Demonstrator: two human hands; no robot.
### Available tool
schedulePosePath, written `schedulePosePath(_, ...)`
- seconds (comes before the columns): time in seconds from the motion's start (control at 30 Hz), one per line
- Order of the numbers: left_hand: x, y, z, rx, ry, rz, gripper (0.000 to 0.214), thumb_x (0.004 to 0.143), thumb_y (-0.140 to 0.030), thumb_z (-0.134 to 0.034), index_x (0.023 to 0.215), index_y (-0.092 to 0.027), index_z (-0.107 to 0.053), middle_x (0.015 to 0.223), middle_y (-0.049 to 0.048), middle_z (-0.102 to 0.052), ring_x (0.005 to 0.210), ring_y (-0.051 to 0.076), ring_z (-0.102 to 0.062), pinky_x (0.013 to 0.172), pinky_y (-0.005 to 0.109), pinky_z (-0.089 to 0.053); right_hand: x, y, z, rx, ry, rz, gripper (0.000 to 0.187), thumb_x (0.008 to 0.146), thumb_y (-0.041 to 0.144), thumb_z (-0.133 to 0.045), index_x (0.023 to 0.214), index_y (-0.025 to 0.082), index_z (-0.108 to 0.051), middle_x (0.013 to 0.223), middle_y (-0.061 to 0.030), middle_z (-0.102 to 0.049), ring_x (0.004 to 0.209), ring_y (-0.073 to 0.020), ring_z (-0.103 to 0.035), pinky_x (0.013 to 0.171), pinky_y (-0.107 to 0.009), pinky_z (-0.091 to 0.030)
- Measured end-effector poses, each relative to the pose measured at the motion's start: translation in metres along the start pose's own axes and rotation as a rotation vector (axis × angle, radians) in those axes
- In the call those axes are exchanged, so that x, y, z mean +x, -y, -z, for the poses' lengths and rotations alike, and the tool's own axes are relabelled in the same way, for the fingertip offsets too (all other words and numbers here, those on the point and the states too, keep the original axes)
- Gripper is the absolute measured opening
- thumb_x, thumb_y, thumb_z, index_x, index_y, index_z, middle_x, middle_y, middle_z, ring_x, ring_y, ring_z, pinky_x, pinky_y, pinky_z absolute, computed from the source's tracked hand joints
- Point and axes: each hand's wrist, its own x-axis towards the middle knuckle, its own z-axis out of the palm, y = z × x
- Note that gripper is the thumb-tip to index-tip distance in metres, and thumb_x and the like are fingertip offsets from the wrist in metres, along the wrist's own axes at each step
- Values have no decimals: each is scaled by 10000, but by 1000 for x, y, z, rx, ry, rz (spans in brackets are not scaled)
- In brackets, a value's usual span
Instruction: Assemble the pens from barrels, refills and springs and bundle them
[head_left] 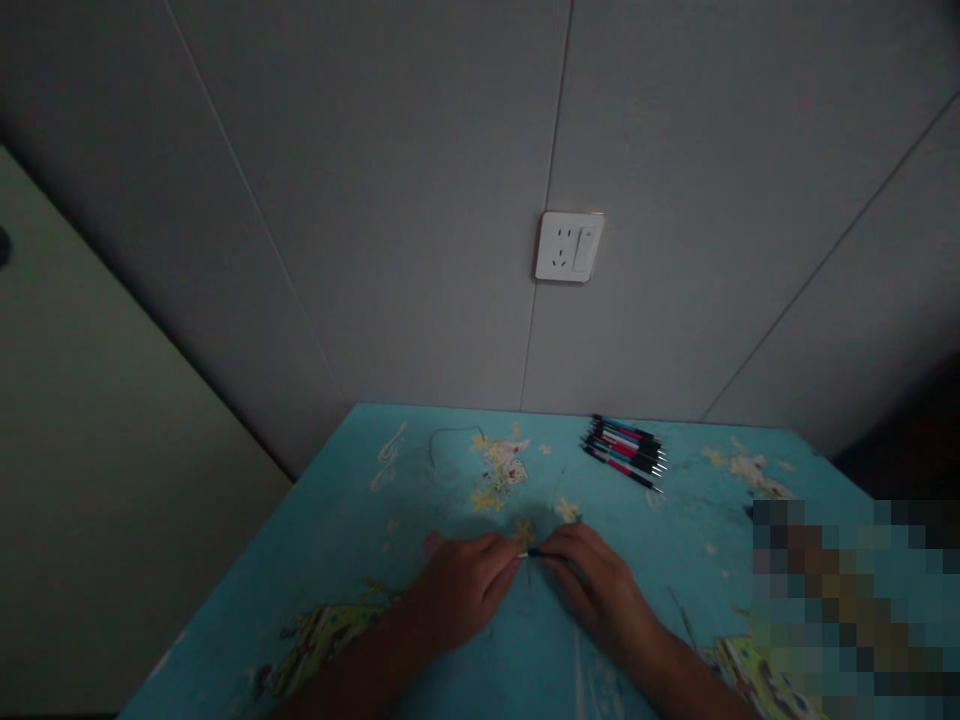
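Observation:
Over the near middle of the table, both hands meet at a thin black pen [534, 553] with a pale tip pointing left. My left hand [474, 583] is closed, its thumb and fingers pinching the pale end. My right hand [594, 583] is closed around the dark barrel, and its fingers hide most of that part. Only a short stretch of the pen shows between the two hands. Beyond my right hand lies a loose pile of several similar pens [622, 450], black with red, blue and white parts, their metal tips facing right.
The table [300, 560] wears a light blue cover printed with flowers and cartoon figures. Its far edge meets a grey panelled wall [420, 250] with a white socket [568, 247]. A pale panel [90, 480] stands at left. Something at lower right is blurred by large pixels.

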Motion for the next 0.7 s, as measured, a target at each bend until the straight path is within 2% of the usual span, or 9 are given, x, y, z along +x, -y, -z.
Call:
schedulePosePath(0.17,0,-2,-2,77,4,-9,174,978,-185,-422,947,-207,-591,863,25,-629,750,169,-623,663,278,-410,1,4,-4,-7,86,-59,206,978,255,-521,1147,232,-637,969,-68,-661,899,-195,-635,825,-331,-533)
schedulePosePath(0.37,-2,-3,-1,92,61,-15,236,924,-107,-460,1081,-243,-573,926,17,-645,815,188,-638,679,298,-414,3,5,-1,-41,126,-115,202,979,307,-520,1085,232,-675,904,-57,-676,846,-198,-642,790,-331,-524)
schedulePosePath(0.47,-2,-2,0,124,51,18,240,917,-127,-481,1101,-254,-570,944,19,-641,804,190,-631,677,302,-412,4,4,3,-26,101,-133,213,984,307,-501,1075,221,-673,918,-66,-678,849,-199,-642,794,-330,-522)
schedulePosePath(0.6,0,2,2,154,12,54,143,968,-213,-447,987,-233,-588,894,21,-624,798,185,-623,653,289,-399,5,3,10,-11,66,-192,198,974,316,-520,1062,224,-671,925,-61,-682,842,-194,-643,781,-317,-522)
schedulePosePath(0.7,2,6,1,154,-11,58,214,1006,-309,-424,907,-215,-589,851,17,-625,772,168,-625,633,266,-393,6,2,14,21,52,-214,199,970,326,-522,1038,225,-679,922,-57,-689,834,-190,-647,774,-308,-526)
